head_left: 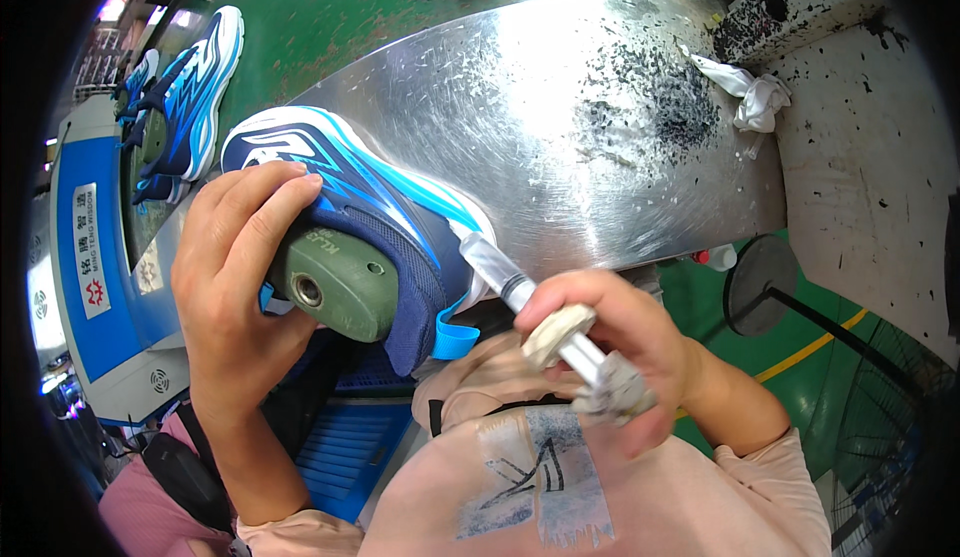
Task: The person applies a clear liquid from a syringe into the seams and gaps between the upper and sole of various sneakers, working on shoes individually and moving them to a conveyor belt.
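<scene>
A blue and white running shoe [400, 182] lies tilted over the near left edge of the metal table, with a green shoe last [350, 297] inside it. My left hand [235, 257] is closed around the shoe near its opening, fingers over the upper and the thumb low by the last. In my right hand [625, 332] is a clear syringe [497, 269], its flange and plunger end wrapped in whitish material. The tip meets the shoe near the heel, by the seam between upper and white sole; exact contact is hard to see. A light-blue heel loop [455, 343] hangs below.
Black smears mark the metal tabletop [530, 87]. A crumpled white tissue [762, 100] lies by the stained pale panel [860, 157] at right. More blue shoes [200, 102] stand at far left, beside a blue and white machine [95, 257]. A dark round disc [760, 285] sits lower right.
</scene>
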`<state>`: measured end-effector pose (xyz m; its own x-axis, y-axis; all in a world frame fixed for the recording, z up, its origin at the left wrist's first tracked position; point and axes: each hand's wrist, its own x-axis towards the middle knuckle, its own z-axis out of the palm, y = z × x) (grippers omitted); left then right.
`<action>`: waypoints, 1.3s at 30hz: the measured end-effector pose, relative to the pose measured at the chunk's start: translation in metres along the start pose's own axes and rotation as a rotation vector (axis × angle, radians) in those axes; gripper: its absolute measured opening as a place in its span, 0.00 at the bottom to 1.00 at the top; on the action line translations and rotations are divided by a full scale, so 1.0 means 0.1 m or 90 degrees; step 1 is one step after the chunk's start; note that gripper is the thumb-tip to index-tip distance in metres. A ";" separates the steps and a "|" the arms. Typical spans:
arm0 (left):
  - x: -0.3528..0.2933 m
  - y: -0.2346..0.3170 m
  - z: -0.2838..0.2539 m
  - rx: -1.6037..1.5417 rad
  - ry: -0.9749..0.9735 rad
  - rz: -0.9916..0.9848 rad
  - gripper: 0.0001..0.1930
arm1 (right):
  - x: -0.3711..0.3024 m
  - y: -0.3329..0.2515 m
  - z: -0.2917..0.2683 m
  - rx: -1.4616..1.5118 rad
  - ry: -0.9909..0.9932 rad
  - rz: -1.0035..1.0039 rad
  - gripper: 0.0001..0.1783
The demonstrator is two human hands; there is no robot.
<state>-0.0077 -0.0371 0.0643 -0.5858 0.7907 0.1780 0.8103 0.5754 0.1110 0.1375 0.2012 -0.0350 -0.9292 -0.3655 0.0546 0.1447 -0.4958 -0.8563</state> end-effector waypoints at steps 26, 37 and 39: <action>0.96 -0.97 -0.23 -0.054 0.108 0.028 0.31 | -0.21 -0.07 -0.87 -0.710 0.344 -0.276 0.51; 1.87 -1.18 0.87 0.039 -0.006 -0.067 0.25 | -0.38 0.16 -1.14 -0.550 0.200 -0.052 0.50; 1.77 -1.21 0.78 -0.059 0.019 -0.028 0.26 | -0.40 0.27 -1.17 -0.550 0.189 -0.096 0.50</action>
<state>-0.2111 0.0498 0.0057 -0.6215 0.7574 0.2002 0.7824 0.5869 0.2084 0.1393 0.2943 -0.1203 -0.9839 -0.0689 0.1648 -0.1777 0.2819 -0.9428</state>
